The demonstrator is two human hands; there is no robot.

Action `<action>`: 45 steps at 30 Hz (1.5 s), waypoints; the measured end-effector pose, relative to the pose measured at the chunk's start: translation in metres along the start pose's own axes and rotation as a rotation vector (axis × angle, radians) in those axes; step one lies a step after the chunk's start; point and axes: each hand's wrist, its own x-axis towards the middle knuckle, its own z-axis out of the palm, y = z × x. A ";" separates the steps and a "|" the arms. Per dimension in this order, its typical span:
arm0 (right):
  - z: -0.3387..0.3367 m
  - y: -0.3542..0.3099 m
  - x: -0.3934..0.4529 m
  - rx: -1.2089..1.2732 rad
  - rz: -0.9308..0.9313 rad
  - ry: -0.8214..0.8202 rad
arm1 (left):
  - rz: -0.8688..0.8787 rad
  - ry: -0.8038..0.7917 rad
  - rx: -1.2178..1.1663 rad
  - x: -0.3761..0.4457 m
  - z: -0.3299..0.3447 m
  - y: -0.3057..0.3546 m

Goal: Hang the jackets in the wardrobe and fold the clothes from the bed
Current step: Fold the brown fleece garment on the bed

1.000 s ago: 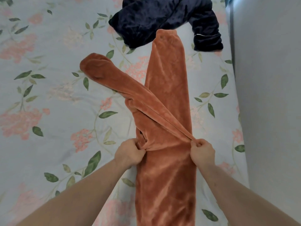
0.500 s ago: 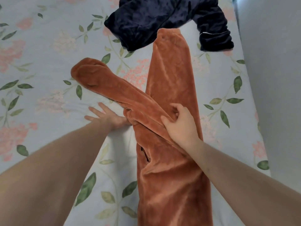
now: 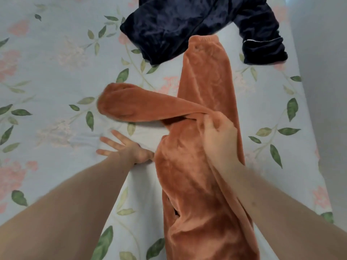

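Rust-orange velvet trousers [image 3: 189, 166] lie lengthwise on the flowered bed sheet [image 3: 56, 72]. One leg runs straight up towards the far end; the other leg [image 3: 131, 106] is folded across to the left. My right hand [image 3: 217, 136] grips the folded leg near the crotch and lifts its fabric a little. My left hand [image 3: 122, 147] lies flat on the sheet with fingers spread, its heel against the trousers' left edge. A dark navy velvet garment [image 3: 187, 23] lies crumpled at the top, touching the straight leg's cuff.
The bed's right edge runs down the right side, with a grey floor or wall [image 3: 323, 91] beyond it. The sheet to the left of the trousers holds nothing else.
Both hands left the waist area. The right hand moved up and took hold of the crossed leg, pulling it so its cuff swung rightward. The left hand opened flat on the sheet.
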 end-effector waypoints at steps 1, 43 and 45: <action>-0.007 0.003 0.009 0.007 0.074 0.062 | -0.003 -0.025 0.006 -0.001 -0.004 0.001; -0.003 0.004 0.194 -0.058 0.475 -0.036 | -0.106 -0.238 -0.052 0.010 -0.019 0.018; 0.000 0.002 0.197 -0.186 0.315 -0.009 | -0.107 -0.235 -0.062 0.009 -0.018 0.018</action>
